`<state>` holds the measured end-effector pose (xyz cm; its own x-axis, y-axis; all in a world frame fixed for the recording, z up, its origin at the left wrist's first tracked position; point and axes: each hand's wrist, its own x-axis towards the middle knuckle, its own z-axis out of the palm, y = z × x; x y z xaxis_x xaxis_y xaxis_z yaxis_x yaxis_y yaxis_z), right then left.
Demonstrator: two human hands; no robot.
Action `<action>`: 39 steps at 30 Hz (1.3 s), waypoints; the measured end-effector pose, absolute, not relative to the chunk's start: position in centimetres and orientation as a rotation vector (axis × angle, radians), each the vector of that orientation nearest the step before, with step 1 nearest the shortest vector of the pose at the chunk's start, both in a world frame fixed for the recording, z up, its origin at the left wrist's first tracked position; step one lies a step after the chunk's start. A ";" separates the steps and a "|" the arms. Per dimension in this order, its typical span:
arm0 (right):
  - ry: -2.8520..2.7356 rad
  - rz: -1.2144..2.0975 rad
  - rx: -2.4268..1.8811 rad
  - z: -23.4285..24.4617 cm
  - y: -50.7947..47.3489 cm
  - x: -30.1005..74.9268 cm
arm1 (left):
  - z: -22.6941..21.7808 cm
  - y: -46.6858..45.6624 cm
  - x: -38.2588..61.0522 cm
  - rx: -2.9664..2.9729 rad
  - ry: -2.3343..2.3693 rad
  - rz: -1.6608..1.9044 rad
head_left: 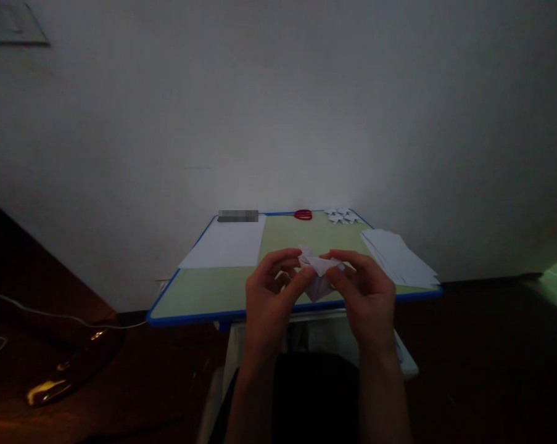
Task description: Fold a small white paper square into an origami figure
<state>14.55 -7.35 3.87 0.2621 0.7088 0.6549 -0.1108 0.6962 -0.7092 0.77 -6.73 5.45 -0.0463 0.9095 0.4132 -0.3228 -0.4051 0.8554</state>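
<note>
A small piece of folded white paper (321, 280) is held up over the front edge of the table, its upper part creased into flaps and its lower end narrowing to a point. My left hand (276, 285) pinches its left side between thumb and fingers. On its right side, my right hand (364, 287) grips it the same way, thumb in front and fingers behind. Part of the paper is hidden behind both thumbs.
The green table (204, 290) has a blue rim. White sheets (227, 243) lie at the left, below a blurred dark bar (238, 216). Red-handled scissors (303, 214) and several small folded paper pieces (342, 216) lie along the back. A fanned paper stack (398, 259) overlaps the right edge.
</note>
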 end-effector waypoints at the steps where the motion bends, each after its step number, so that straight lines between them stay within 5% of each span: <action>1: -1.174 0.622 -0.607 3.8 -7.4 14.6 | 5.4 -6.6 0.7 1.278 0.721 1.636; 24: -1.411 0.368 -0.680 4.1 -7.5 14.6 | 4.8 -6.1 0.6 1.247 0.749 1.711; 39: -1.606 0.562 -0.671 3.7 -7.7 16.6 | 4.6 -5.8 0.4 1.185 0.775 1.710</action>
